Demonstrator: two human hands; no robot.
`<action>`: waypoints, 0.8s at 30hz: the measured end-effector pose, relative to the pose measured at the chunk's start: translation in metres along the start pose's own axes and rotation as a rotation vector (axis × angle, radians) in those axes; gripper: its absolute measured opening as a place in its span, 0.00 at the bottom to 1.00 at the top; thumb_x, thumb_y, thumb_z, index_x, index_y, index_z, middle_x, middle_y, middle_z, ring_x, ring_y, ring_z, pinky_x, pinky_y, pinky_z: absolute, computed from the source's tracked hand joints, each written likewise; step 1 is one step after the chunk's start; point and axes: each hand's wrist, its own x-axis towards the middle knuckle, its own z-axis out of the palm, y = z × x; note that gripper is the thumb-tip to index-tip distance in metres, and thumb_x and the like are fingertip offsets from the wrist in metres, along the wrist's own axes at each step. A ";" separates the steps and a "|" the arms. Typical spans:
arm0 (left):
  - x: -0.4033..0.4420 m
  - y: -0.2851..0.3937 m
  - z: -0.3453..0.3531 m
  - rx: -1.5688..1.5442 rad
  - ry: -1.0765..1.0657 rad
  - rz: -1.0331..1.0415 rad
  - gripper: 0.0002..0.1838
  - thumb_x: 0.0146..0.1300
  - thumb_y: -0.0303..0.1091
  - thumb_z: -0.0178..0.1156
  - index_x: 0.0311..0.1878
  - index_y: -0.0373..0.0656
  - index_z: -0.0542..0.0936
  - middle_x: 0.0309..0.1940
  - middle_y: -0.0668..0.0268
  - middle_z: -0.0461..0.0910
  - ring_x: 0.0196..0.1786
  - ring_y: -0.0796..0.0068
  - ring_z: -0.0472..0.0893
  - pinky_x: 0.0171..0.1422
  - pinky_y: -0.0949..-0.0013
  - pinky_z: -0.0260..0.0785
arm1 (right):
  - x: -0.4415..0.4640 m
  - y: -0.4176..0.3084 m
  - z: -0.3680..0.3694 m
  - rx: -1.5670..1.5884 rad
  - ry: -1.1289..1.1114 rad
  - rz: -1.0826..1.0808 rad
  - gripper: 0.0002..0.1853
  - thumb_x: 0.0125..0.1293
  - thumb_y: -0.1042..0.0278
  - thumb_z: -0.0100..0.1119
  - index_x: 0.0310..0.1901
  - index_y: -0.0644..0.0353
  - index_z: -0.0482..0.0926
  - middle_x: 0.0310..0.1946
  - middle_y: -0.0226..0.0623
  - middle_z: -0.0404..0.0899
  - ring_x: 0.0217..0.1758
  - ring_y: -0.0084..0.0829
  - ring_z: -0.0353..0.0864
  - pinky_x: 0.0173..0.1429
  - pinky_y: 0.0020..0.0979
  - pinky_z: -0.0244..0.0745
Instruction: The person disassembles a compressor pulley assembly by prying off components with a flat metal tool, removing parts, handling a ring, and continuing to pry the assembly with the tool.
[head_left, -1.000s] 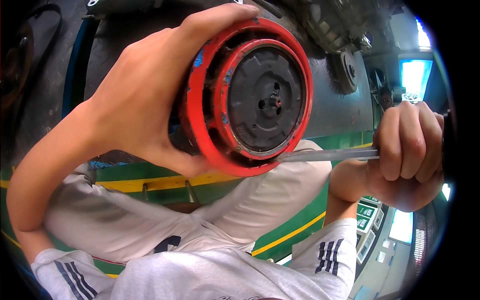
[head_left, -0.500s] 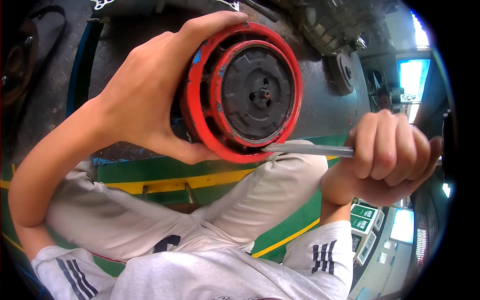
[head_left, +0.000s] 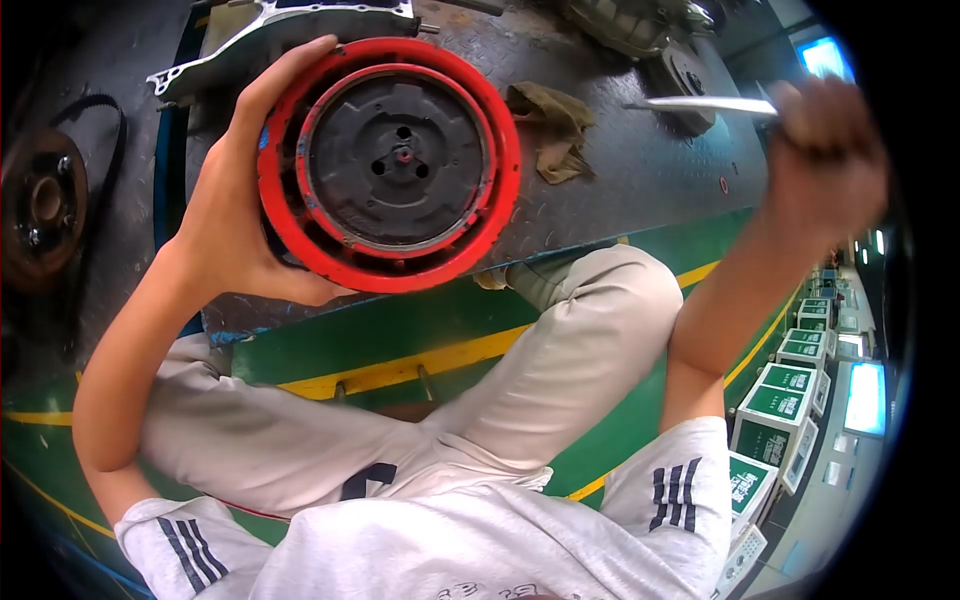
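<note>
The metal bar (head_left: 715, 103) has come away from the lower rim of the red pulley (head_left: 503, 165) and is now up and to the right, well apart from it; the pulley has shifted left and its face is turned more squarely to the view. The right hand (head_left: 832, 150), blurred, is closed around one end of the bar, whose free end points left, in view in front of a round metal disc (head_left: 682, 85). The left hand (head_left: 215, 215) grips the pulley from its left side, with fingers spread along the upper and lower edges of the rim. The pulley is in front of the person, over the near edge of the desk (head_left: 640, 190); whether it touches the desk I cannot tell. Its black center plate (head_left: 400, 200) shows three holes around a small middle stud. A crumpled brown rag (head_left: 553, 130) lies on the desk just right of the pulley. A silver-edged casting (head_left: 230, 58) is beyond the left hand, and a large metal housing (head_left: 625, 25) is near the disc. At far left are a rusty wheel (head_left: 50, 200) and a black belt (head_left: 120, 150).
</note>
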 end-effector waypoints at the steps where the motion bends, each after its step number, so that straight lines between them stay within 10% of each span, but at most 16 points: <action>1: -0.001 0.000 0.000 0.014 -0.006 -0.003 0.66 0.29 0.43 0.79 0.77 0.38 0.57 0.69 0.51 0.70 0.67 0.54 0.77 0.73 0.57 0.69 | 0.016 0.000 -0.053 -0.133 -0.045 0.131 0.21 0.74 0.63 0.45 0.20 0.49 0.56 0.20 0.26 0.45 0.22 0.25 0.45 0.29 0.32 0.45; 5: -0.003 0.002 -0.002 -0.011 -0.022 -0.044 0.68 0.31 0.44 0.81 0.78 0.37 0.55 0.69 0.49 0.70 0.68 0.54 0.76 0.73 0.57 0.69 | 0.029 0.099 -0.084 -0.954 0.356 0.092 0.25 0.76 0.43 0.51 0.26 0.52 0.73 0.17 0.29 0.72 0.13 0.23 0.69 0.15 0.23 0.58; 6: -0.002 0.002 -0.002 -0.020 -0.024 -0.043 0.68 0.31 0.44 0.81 0.78 0.37 0.54 0.70 0.49 0.68 0.69 0.55 0.75 0.75 0.57 0.68 | 0.026 0.121 -0.119 -1.374 0.177 -0.216 0.29 0.77 0.53 0.53 0.21 0.69 0.71 0.13 0.36 0.65 0.17 0.34 0.61 0.25 0.37 0.57; 7: -0.002 0.004 -0.002 -0.019 -0.032 -0.035 0.68 0.31 0.44 0.81 0.78 0.37 0.54 0.70 0.49 0.68 0.69 0.55 0.75 0.75 0.57 0.68 | 0.014 0.120 -0.108 -1.540 0.112 -0.002 0.30 0.78 0.52 0.50 0.19 0.65 0.68 0.15 0.33 0.62 0.22 0.26 0.57 0.27 0.35 0.55; 11: -0.001 0.006 0.000 -0.053 -0.014 -0.067 0.71 0.33 0.47 0.85 0.78 0.34 0.52 0.72 0.48 0.66 0.71 0.56 0.73 0.77 0.57 0.65 | -0.016 0.156 -0.169 -1.677 -0.245 0.240 0.21 0.70 0.49 0.58 0.38 0.62 0.87 0.29 0.54 0.81 0.34 0.54 0.83 0.39 0.46 0.76; 19: -0.029 0.010 0.004 -0.138 0.015 -0.116 0.65 0.42 0.42 0.84 0.78 0.32 0.52 0.74 0.46 0.61 0.76 0.50 0.65 0.79 0.52 0.59 | -0.047 0.164 -0.184 -1.812 -0.344 0.502 0.21 0.71 0.47 0.57 0.39 0.59 0.87 0.30 0.51 0.83 0.39 0.56 0.82 0.44 0.49 0.76; 24: -0.035 0.013 0.009 0.357 -0.044 -0.184 0.55 0.45 0.37 0.81 0.75 0.39 0.60 0.74 0.47 0.60 0.75 0.44 0.61 0.77 0.48 0.55 | -0.054 0.161 -0.188 -1.706 -0.412 0.605 0.17 0.64 0.56 0.68 0.35 0.66 0.80 0.27 0.51 0.81 0.35 0.57 0.78 0.41 0.46 0.74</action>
